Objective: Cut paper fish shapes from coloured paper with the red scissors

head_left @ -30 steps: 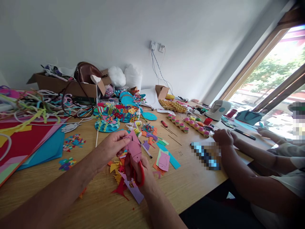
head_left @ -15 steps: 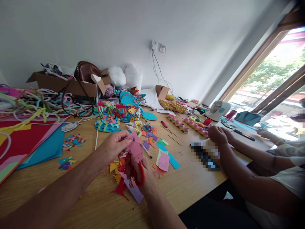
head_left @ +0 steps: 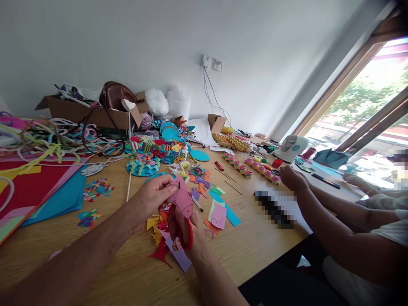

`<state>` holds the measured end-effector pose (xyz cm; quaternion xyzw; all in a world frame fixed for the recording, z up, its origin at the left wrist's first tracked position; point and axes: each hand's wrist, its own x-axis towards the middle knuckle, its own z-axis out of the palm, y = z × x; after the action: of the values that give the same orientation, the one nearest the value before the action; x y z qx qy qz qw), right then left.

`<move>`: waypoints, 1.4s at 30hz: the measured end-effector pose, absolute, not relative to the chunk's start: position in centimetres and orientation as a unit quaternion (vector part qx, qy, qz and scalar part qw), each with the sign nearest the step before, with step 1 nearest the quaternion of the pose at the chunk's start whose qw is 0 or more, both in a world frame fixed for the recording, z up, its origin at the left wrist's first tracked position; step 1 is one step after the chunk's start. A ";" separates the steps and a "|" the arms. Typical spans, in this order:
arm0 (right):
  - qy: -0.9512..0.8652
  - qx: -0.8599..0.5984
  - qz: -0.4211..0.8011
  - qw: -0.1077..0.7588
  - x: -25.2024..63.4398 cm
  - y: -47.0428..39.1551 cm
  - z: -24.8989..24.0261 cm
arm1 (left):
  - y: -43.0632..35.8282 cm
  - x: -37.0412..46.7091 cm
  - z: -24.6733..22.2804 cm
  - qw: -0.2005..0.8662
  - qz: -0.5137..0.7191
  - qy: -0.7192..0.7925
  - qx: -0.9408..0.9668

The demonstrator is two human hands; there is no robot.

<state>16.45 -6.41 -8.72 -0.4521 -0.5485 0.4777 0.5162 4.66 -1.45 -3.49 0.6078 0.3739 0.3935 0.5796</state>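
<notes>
Between the fingers and thumb of my left hand [head_left: 157, 192] is the upper end of a pink paper fish [head_left: 182, 199], with drawn outlines and an eye dot on it. My right hand [head_left: 188, 233] is closed round red-handled scissors [head_left: 188, 235], whose blades are mostly hidden behind the paper. Under my hands lie yellow, red and purple paper scraps [head_left: 178, 255]. Just right of them, another pink paper with a fish drawn on it [head_left: 219, 215] rests on green and orange sheets. A pen [head_left: 198, 204] lies behind my right hand.
Coloured sheets [head_left: 63, 195] and pipe cleaners [head_left: 47, 136] cover the left side. Decorated blue paper crafts [head_left: 143, 167] stand behind my hands. Painted egg-carton strips [head_left: 237, 165] and a small sewing machine [head_left: 291, 148] are at the right. A co-worker's arms [head_left: 318, 204] reach in from the right.
The pink paper fish has tilted slightly, its eye end moving a little right and up. The co-worker's near arm has shifted. My hands keep their hold.
</notes>
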 end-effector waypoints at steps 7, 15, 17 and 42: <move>-0.539 -0.439 0.484 0.531 16.3 -6.4 -8.8 | -1.4 4.7 -3.4 0.585 0.398 0.371 0.601; -0.521 -0.428 0.510 0.534 16.3 -6.2 -9.4 | -1.2 4.7 -3.6 0.586 0.391 0.365 0.608; -0.523 -0.427 0.510 0.533 16.3 -6.2 -9.5 | -1.2 4.6 -3.7 0.587 0.391 0.364 0.609; -0.529 -0.417 0.532 0.513 16.5 -5.7 -10.3 | -0.5 3.8 -3.5 0.566 0.366 0.366 0.641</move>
<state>16.48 -5.74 -10.31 -0.4171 -0.5293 0.5318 0.5129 3.77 -0.52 -3.50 0.6415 0.3656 0.3662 0.5663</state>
